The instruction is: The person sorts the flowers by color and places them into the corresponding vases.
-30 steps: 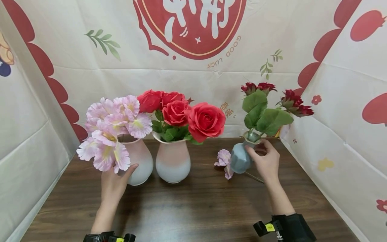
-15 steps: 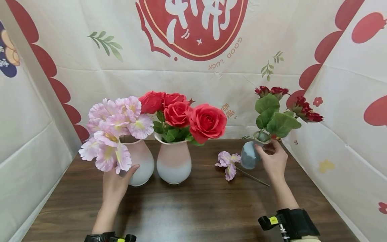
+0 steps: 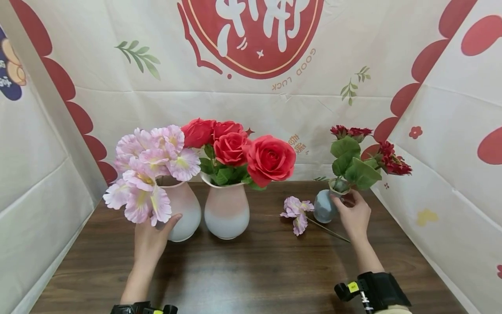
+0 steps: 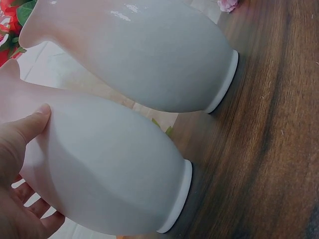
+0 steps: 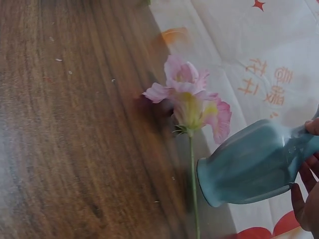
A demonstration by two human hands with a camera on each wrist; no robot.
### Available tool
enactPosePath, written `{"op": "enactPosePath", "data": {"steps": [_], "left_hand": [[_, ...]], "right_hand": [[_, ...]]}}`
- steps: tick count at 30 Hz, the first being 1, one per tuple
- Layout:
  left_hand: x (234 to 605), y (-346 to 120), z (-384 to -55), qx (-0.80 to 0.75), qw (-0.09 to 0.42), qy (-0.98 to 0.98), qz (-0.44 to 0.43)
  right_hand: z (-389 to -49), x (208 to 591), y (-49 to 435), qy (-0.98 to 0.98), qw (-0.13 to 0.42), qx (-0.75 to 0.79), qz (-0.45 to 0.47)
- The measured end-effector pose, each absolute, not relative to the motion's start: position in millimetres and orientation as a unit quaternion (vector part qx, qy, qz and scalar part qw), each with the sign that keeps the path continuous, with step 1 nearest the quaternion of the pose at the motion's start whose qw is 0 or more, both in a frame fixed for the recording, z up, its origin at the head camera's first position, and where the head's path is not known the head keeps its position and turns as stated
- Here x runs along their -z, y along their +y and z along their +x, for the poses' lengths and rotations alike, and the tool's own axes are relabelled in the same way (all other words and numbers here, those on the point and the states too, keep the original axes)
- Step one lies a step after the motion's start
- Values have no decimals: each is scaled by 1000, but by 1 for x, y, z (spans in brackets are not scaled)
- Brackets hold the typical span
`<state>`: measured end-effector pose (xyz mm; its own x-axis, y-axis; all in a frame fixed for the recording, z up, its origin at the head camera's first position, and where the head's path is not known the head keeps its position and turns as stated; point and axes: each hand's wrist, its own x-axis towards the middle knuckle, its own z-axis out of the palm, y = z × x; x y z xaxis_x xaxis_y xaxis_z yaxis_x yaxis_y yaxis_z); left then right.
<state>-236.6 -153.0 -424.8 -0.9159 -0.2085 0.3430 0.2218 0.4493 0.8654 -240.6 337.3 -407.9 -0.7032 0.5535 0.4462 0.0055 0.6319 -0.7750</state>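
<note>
My left hand (image 3: 148, 244) holds a pink-and-white vase (image 3: 184, 213) on its left side. In the left wrist view the thumb lies on its front, the fingers (image 4: 47, 219) bent around the far side. Pale purple flowers (image 3: 147, 168) fill this vase and overhang the hand. At the right my right hand (image 3: 354, 218) grips a small blue-grey vase (image 3: 324, 207) by its neck. Dark red flowers (image 3: 392, 159) with broad green leaves stand in it. Its base (image 5: 207, 181) is near the table; whether they touch I cannot tell.
A second pink-and-white vase (image 3: 226, 213) with red roses (image 3: 270, 158) stands beside the left one. One pale purple flower (image 3: 296, 213) lies on the wooden table (image 3: 251, 274), its stem passing before the blue-grey vase. Printed cloth (image 3: 251, 104) hangs behind and at both sides.
My right hand has carried the blue-grey vase rightward, off from in front of the lying flower, and its flowers have since sunk lower. The left hand keeps its place on the pink-and-white vase.
</note>
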Motion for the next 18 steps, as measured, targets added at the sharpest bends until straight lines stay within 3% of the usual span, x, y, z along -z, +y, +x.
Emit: {"op": "enactPosePath", "data": {"steps": [18], "left_hand": [[424, -153, -236, 528, 218, -821, -13]], "right_hand": [[-235, 419, 335, -850, 312, -388, -174]]}}
